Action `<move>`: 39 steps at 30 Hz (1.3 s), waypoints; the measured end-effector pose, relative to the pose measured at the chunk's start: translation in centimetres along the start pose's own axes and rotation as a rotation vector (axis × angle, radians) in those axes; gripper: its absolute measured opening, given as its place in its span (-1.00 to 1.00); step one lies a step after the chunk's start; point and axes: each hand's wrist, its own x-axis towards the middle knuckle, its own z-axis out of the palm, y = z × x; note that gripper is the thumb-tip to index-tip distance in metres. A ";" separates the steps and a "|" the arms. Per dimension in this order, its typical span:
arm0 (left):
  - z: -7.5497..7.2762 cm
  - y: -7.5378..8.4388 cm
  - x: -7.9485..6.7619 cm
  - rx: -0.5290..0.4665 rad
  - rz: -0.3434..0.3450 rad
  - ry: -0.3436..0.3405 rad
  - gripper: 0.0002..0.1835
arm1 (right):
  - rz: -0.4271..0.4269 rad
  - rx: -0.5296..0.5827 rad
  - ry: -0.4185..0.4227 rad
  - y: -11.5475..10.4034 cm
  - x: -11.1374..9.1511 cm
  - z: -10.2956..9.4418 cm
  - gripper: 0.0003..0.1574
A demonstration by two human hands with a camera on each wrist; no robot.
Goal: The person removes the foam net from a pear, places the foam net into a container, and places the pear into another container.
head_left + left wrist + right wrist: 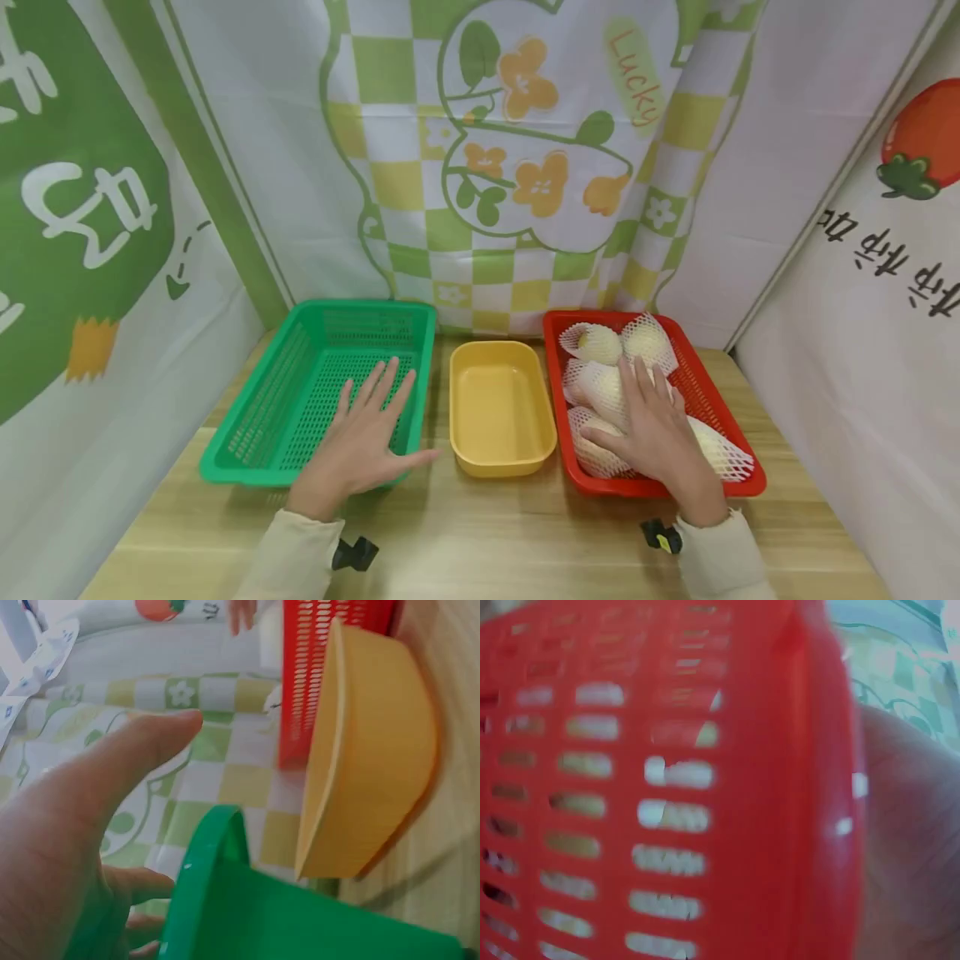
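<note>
With fingers spread, my left hand (360, 450) is held over the near right part of a green plastic basket (247, 477), which has nothing in it. In the left wrist view its thumb and fingers are apart beside the basket's rim. My right hand (663, 433), fingers extended, hovers over a red plastic basket (708, 392) at the right. Several pale fruits (602, 390) in white foam netting fill much of that basket, partly hidden beneath the hand. The right wrist view is mostly filled by the red basket's slotted wall (765, 787).
Between the two baskets stands a small yellow tub (498, 408) with nothing inside. All three sit on a wooden table (502, 533). A checked, printed cloth (465, 283) hangs right behind them, and white printed walls (862, 350) close in both sides.
</note>
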 end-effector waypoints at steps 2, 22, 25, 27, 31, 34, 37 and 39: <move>0.4 0.4 0.1 0.002 0.040 -0.010 0.24 | 0.002 -0.001 -0.012 0.4 0.5 -0.1 0.57; 3.1 1.1 -0.5 0.048 0.173 -0.046 0.26 | -0.010 0.129 -0.044 2.4 2.4 1.1 0.36; 3.2 1.0 -0.6 0.039 0.171 -0.031 0.25 | 0.027 0.146 -0.056 2.3 2.8 1.2 0.37; 3.2 1.0 -0.6 0.033 0.166 -0.034 0.25 | 0.045 0.159 -0.071 2.3 3.0 1.2 0.36; 3.3 1.0 -0.7 0.029 0.161 -0.034 0.25 | 0.056 0.169 -0.066 2.4 3.4 1.2 0.28; 3.2 1.0 -0.6 0.036 0.166 -0.027 0.24 | 0.046 0.162 -0.043 2.5 3.5 1.1 0.21; 3.2 1.0 -0.5 0.049 0.174 -0.027 0.25 | 0.025 0.142 -0.014 2.5 3.5 1.1 0.16; 3.2 1.0 -0.4 0.054 0.178 -0.032 0.25 | 0.017 0.134 0.000 2.6 3.5 1.2 0.14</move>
